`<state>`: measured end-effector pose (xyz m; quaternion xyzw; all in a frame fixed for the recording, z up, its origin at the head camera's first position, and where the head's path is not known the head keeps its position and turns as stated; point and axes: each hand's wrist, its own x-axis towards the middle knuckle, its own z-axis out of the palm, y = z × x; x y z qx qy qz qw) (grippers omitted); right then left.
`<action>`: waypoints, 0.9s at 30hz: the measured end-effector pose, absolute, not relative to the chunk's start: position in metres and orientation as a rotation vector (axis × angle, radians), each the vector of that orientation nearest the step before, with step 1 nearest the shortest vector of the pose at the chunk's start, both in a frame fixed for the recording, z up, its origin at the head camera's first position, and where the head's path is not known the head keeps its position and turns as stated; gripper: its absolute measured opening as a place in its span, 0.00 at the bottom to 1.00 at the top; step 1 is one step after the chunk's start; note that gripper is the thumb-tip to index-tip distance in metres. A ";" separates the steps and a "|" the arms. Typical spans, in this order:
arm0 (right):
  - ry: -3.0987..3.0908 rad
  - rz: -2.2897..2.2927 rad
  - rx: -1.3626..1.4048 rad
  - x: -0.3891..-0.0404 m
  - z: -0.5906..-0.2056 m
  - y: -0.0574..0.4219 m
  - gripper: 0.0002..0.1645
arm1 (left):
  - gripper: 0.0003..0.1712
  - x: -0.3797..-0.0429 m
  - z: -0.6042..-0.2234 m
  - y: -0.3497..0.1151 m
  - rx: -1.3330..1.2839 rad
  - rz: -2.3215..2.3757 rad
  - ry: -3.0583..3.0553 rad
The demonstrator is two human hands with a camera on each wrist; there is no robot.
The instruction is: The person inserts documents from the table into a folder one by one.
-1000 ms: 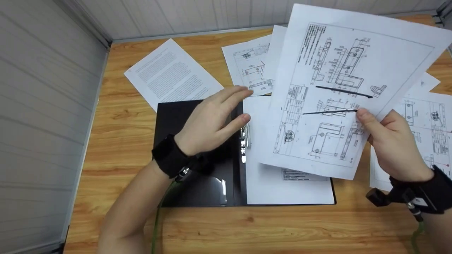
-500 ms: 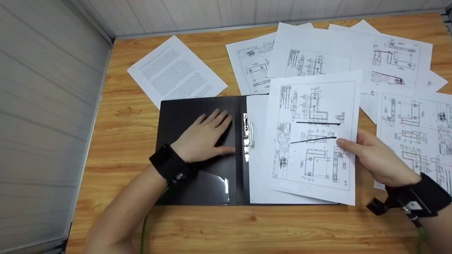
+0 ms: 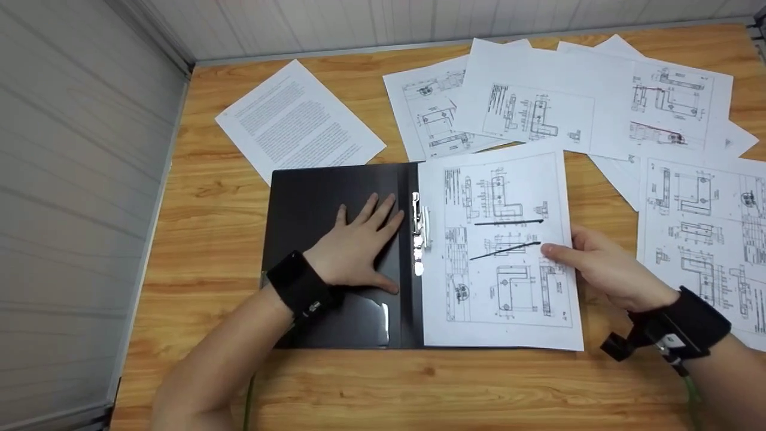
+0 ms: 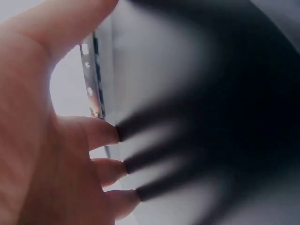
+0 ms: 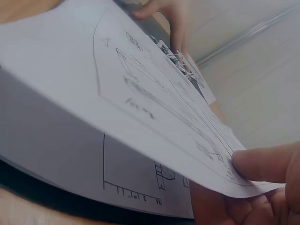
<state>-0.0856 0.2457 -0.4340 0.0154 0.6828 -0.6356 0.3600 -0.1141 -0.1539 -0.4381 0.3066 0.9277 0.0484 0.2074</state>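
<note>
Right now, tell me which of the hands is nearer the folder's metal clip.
Left. The left hand lies spread on the black cover, just beside the metal clip; the right hand pinches the drawing sheet at the edge away from it.

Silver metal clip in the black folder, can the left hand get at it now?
Likely yes: the left hand rests spread on the black folder beside the silver metal clip, with nothing visible in the way.

No wording is legible. Print on the page (image 3: 299, 123) upper left and the drawing sheet (image 3: 502, 254) right of centre is too small.
</note>
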 end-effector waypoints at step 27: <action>1.758 -1.575 0.044 -0.095 -0.442 0.240 0.31 | 0.77 -0.115 -0.440 -0.155 0.825 0.207 2.587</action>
